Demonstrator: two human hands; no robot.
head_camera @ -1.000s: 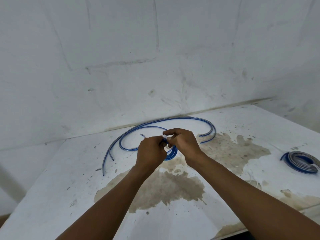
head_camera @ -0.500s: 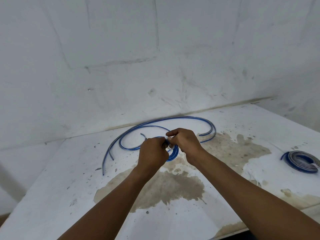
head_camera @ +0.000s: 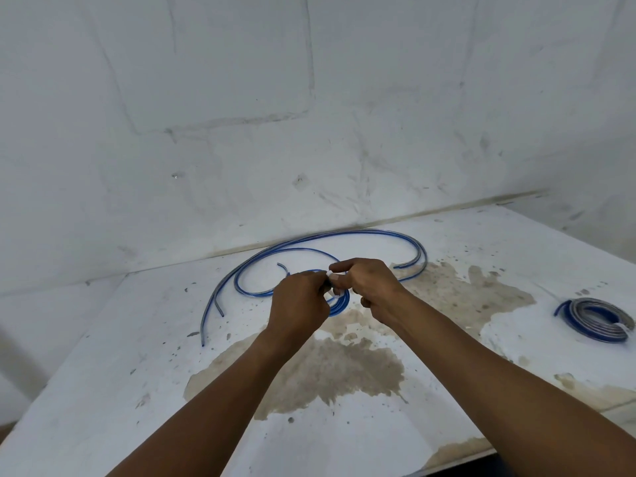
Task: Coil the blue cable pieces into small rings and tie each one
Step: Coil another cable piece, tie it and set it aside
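Observation:
A small ring of blue cable is held just above the white table, mostly hidden behind my hands. My left hand grips the ring's left side with curled fingers. My right hand pinches a small white tie at the ring's top between thumb and forefinger. The two hands touch at the fingertips. Behind them, long loose blue cable pieces lie in wide arcs across the table. A finished coil, blue and grey with a white tie, rests at the far right.
A brown stain spreads over the table's middle and right. White walls rise right behind the table and meet in a corner at the right. The table's front edge runs along the lower right.
Both hands stayed over the small ring, shifting slightly. The right hand's fingers worked the white tie at the ring's top. The loose cables and the coil did not move.

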